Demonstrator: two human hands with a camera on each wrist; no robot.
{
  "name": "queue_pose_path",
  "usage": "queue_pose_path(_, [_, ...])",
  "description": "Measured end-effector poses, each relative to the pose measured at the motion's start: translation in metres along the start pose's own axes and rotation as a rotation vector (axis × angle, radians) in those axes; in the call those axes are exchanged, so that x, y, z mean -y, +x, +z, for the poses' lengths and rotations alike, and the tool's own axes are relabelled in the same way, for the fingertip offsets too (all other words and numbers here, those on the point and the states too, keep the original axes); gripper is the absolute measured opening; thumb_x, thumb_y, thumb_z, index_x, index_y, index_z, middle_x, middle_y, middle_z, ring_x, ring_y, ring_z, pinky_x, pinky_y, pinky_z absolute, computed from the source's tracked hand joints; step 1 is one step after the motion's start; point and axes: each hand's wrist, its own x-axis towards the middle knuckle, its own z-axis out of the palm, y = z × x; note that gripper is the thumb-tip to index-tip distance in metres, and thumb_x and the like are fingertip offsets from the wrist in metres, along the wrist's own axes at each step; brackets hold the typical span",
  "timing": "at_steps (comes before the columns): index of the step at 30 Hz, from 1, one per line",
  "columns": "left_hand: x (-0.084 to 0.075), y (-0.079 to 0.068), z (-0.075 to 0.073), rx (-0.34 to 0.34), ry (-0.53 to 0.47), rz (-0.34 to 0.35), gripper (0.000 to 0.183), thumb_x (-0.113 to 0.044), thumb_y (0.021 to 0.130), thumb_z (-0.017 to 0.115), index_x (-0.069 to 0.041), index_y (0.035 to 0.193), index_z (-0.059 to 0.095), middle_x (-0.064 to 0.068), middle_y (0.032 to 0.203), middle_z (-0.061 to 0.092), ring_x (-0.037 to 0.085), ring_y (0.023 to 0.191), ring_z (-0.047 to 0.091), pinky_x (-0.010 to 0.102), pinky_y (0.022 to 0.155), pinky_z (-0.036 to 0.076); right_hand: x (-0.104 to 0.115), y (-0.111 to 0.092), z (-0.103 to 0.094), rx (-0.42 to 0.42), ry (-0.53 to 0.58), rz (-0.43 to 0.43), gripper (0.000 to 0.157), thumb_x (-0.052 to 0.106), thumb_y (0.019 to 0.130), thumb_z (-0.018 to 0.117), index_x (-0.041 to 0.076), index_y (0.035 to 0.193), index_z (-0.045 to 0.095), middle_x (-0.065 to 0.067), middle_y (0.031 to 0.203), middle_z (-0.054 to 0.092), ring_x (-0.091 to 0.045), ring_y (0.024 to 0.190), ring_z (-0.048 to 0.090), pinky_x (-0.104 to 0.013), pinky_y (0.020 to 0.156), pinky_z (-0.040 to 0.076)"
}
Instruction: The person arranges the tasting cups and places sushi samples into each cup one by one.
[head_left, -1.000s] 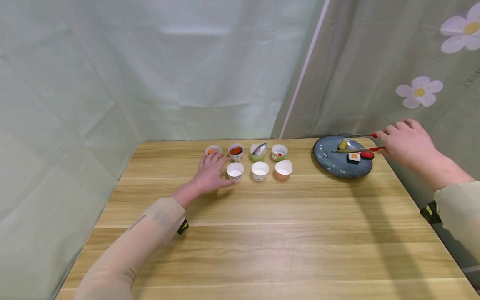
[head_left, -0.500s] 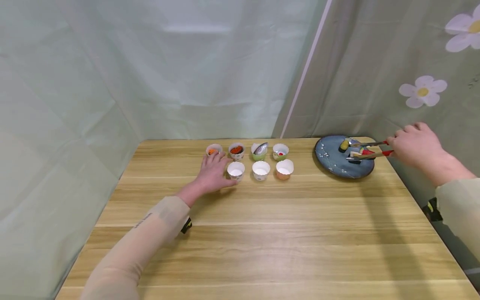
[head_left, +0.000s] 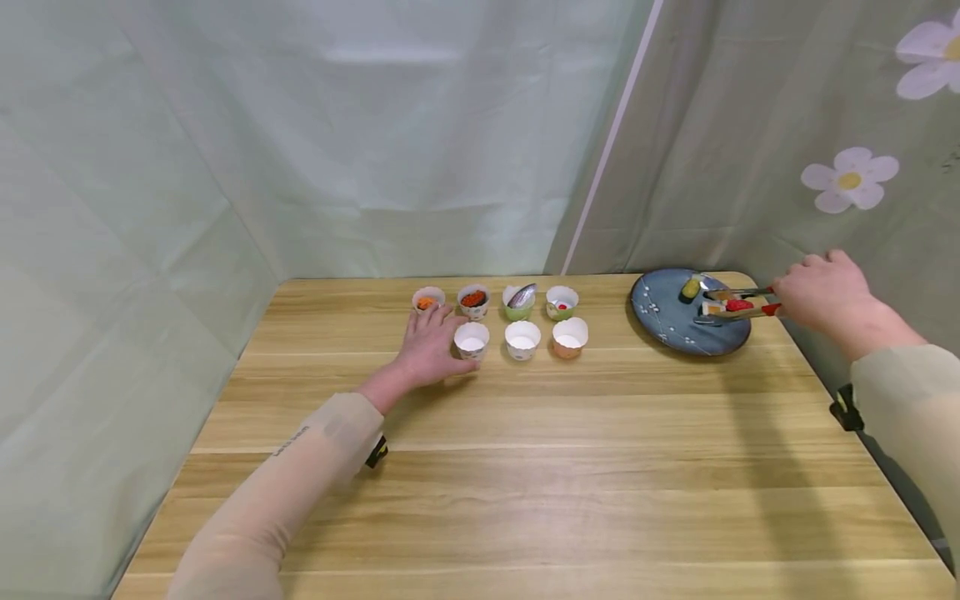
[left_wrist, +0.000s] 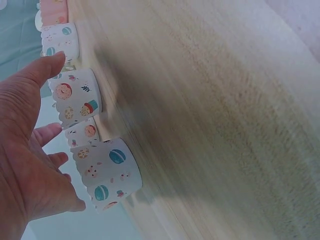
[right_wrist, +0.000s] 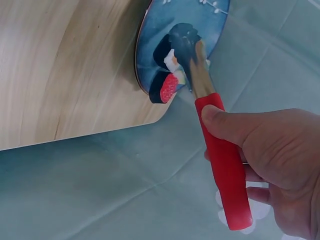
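Observation:
My right hand holds red-handled tongs over the blue plate. The tongs' tips are on either side of a sushi piece with a white and orange top. Beside it sits a sushi piece with red roe; a yellow-green topped piece lies farther left on the plate. My left hand spreads its fingers around the left end of the paper baking cups. Its thumb is at the rim of a white front-row cup, with the other fingers toward an orange-filled cup behind.
In the back row stand a cup of red-orange roe, a green cup with a silvery fish-like piece and another green cup. A white cup and an orange one fill out the front. Curtain hangs behind the wooden table.
The tongs have come down and right onto the plate, from above it to around the white and orange sushi piece. My left hand has stayed by the cups.

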Motion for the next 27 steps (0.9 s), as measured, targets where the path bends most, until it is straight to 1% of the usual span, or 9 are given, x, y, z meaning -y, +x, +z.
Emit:
queue_pose_path(3, [-0.0003,0.0004,0.001,-0.006,-0.003,-0.002,0.087,-0.055,0.081,0.082,-0.013,0.151,0.048,0.018,0.163,0.027,0.041,0.153,0.011,0.066,0.12,0.002,-0.0005,0.0005,-0.0002,0.029,0.035,0.017,0.027,0.025,0.083,0.084,0.006,0.1,0.075,-0.015,0.094,0.07,-0.038,0.089,0.059,-0.054,0.078,0.042])
queue_pose_path(9, [-0.0008,0.0006,0.0006,-0.004,-0.018,-0.003,0.089,-0.054,0.083,0.08,-0.013,0.153,0.045,0.019,0.164,0.026,0.042,0.153,0.009,0.066,0.12,0.0,0.0009,0.0001,-0.0022,0.052,0.038,0.007,0.024,0.027,0.083,0.084,0.008,0.093,0.073,-0.008,0.085,0.067,-0.033,0.082,0.057,-0.05,0.074,0.041])
queue_pose_path(12, [-0.0013,0.0001,-0.0009,0.001,-0.023,-0.005,0.088,-0.054,0.083,0.08,-0.014,0.154,0.045,0.019,0.164,0.026,0.041,0.153,0.009,0.065,0.12,0.001,0.0023,0.0001,-0.0029,0.051,0.035,-0.009,0.025,0.027,0.082,0.085,0.007,0.093,0.073,-0.009,0.086,0.068,-0.033,0.082,0.057,-0.052,0.075,0.042])
queue_pose_path(17, [-0.0015,-0.0002,-0.0019,0.017,-0.019,-0.009,0.089,-0.055,0.084,0.079,-0.015,0.155,0.043,0.017,0.164,0.025,0.04,0.154,0.009,0.064,0.12,0.0,0.0041,-0.0003,-0.0036,0.064,0.043,-0.022,0.028,0.029,0.082,0.084,0.006,0.095,0.073,-0.013,0.09,0.07,-0.038,0.087,0.06,-0.057,0.078,0.045])
queue_pose_path(23, [-0.0002,0.0026,0.0007,0.014,-0.021,-0.005,0.089,-0.054,0.083,0.079,-0.014,0.154,0.044,0.017,0.165,0.024,0.04,0.154,0.009,0.065,0.12,-0.002,0.0058,-0.0012,-0.0044,0.078,0.056,0.0,0.031,0.026,0.081,0.086,0.004,0.099,0.074,-0.014,0.091,0.07,-0.036,0.086,0.059,-0.055,0.078,0.044])
queue_pose_path(26, [0.0011,0.0045,0.0032,0.011,-0.018,-0.007,0.089,-0.055,0.082,0.079,-0.016,0.154,0.044,0.017,0.164,0.024,0.039,0.154,0.009,0.065,0.12,-0.001,0.0063,-0.0029,-0.006,0.075,0.067,0.003,0.029,0.025,0.081,0.086,0.004,0.097,0.074,-0.014,0.091,0.07,-0.036,0.086,0.059,-0.054,0.078,0.044])
queue_pose_path(27, [0.0012,0.0051,0.0037,0.011,-0.015,-0.007,0.089,-0.056,0.082,0.079,-0.016,0.154,0.045,0.017,0.164,0.025,0.039,0.154,0.009,0.065,0.12,-0.001,0.0062,-0.0037,-0.0066,0.075,0.074,0.003,0.027,0.024,0.081,0.086,0.005,0.094,0.073,-0.013,0.09,0.07,-0.036,0.085,0.059,-0.054,0.077,0.043])
